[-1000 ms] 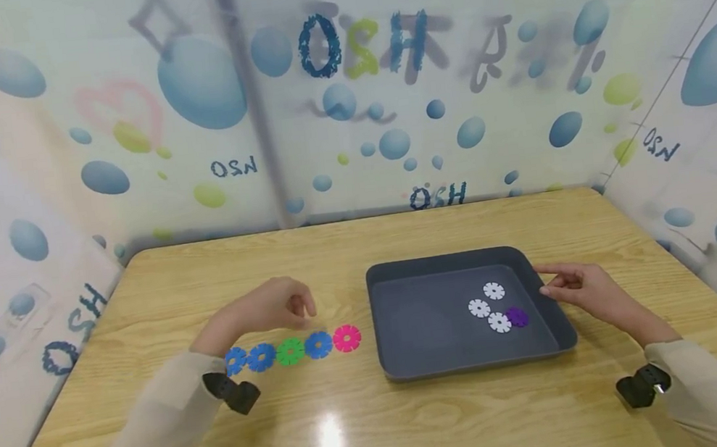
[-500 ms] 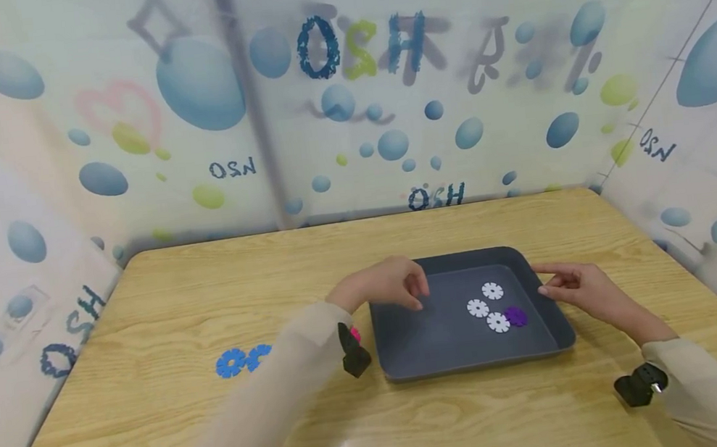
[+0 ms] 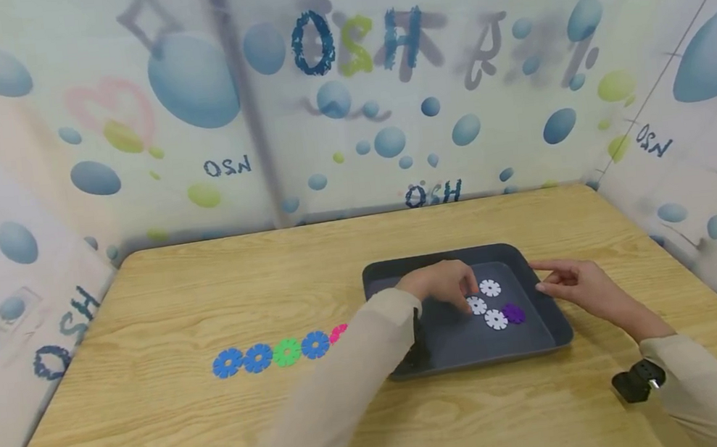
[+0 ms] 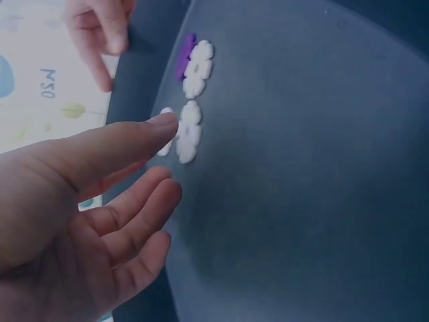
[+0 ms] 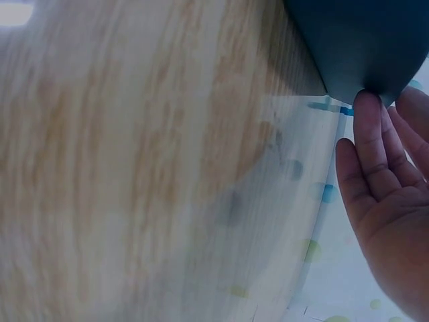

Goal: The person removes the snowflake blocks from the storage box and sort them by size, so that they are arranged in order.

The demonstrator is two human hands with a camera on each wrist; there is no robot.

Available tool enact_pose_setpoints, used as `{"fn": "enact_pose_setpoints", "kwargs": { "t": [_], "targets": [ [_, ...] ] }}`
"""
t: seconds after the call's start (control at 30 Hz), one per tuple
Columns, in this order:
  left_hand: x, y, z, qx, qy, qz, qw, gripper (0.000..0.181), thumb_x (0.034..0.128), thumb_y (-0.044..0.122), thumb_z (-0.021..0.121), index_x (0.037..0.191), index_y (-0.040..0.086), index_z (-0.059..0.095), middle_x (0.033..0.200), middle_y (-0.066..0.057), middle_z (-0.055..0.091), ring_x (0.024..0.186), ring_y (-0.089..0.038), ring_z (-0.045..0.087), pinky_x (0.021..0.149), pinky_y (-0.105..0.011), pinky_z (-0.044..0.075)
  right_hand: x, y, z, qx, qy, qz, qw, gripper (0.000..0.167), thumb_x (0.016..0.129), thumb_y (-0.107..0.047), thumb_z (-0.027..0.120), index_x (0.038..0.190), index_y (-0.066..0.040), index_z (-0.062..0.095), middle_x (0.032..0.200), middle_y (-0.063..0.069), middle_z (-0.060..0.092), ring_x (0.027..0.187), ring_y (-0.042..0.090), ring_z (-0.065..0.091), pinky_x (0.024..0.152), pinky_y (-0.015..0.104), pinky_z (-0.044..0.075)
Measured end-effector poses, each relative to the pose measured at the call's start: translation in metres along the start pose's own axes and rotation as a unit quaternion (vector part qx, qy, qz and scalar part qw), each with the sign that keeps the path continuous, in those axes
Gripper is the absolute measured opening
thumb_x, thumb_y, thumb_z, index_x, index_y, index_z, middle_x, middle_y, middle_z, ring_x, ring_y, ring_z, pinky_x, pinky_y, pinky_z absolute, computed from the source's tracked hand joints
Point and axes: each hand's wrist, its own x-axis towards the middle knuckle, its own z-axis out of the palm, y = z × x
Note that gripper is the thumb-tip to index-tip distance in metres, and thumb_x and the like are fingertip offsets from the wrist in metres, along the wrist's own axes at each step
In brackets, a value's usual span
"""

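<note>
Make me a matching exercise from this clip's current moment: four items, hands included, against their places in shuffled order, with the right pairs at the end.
Items
1. green disc
2. left hand
3. purple disc
4. right hand

Places
A. at the outer edge of the tray
B. on the table, between two blue discs
C. lying in the tray, next to a white disc
D. over the inside of the tray

Right pairs: 1-B, 2-D, 3-C, 4-A
</note>
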Motion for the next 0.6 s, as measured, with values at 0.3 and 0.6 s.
{"fn": "enact_pose_setpoints", "kwargs": {
  "t": [0.3, 0.6],
  "targets": [
    [0.015, 0.006, 0.009, 0.012, 0.008, -0.032, 0.9994, 0.025, 0.0741, 0.010, 0.077, 0.096, 0.008, 0.065, 0.088, 0.004, 0.054, 0.076, -0.008, 0.046, 0.066, -0.018, 0.040, 0.000, -0.001, -0.001, 0.000, 0.002, -0.005, 1.0000, 0.045, 0.088, -0.016, 0.061, 0.126, 0.007, 0.049, 0.082, 0.008, 0.065, 0.068, 0.009, 0.060, 0.056, 0.026, 0.046],
    [0.015, 0.007, 0.008, 0.032, 0.004, -0.037, 0.9988, 0.023, 0.0734, 0.009, 0.077, 0.090, 0.009, 0.062, 0.088, 0.003, 0.053, 0.077, -0.010, 0.048, 0.066, -0.019, 0.040, 0.000, -0.001, -0.001, -0.001, 0.001, -0.004, 1.0000, 0.046, 0.088, -0.014, 0.062, 0.127, 0.008, 0.048, 0.084, 0.010, 0.065, 0.068, 0.009, 0.059, 0.055, 0.026, 0.045]
  ]
}}
